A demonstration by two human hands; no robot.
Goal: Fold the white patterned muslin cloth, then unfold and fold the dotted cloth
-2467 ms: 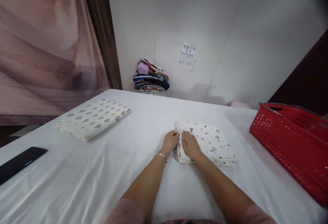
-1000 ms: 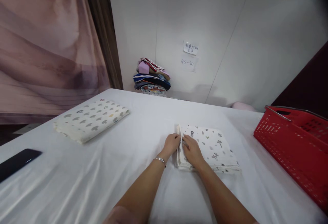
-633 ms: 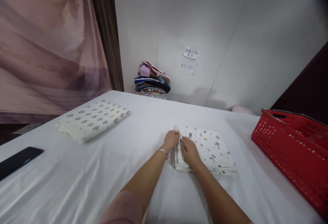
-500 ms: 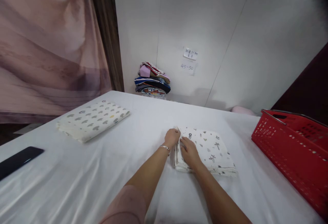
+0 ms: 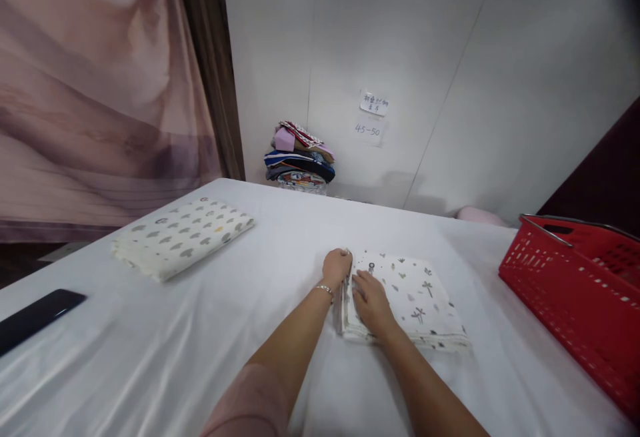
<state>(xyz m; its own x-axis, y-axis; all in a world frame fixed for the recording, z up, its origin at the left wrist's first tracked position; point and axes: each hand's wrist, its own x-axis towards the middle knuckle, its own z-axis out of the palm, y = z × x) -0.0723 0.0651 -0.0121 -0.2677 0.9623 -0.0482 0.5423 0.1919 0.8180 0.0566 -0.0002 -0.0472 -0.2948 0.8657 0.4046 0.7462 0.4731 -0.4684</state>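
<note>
A folded white cloth point(image 5: 407, 290) printed with small grey palm trees and leaves lies in layers on the table, right of the middle. At its left edge, my left hand point(image 5: 337, 267) is closed with the cloth's edge pinched at its far corner. My right hand point(image 5: 371, 300) lies on top of the cloth near the same edge, fingers slightly bent and apart, pressing the fabric. A second folded cloth point(image 5: 185, 240), white with grey mouse-head shapes, lies apart at the left.
The table point(image 5: 280, 243) has a wrinkled white cover. A black phone point(image 5: 43, 313) lies at the left edge, and a red plastic basket point(image 5: 565, 303) stands at the right. Behind the table a stack of folded fabrics point(image 5: 300, 157) sits against the wall, below paper notes point(image 5: 370, 129).
The view has shifted slightly. Both hands remain at the cloth's left edge, with my right hand's fingers moved very little.
</note>
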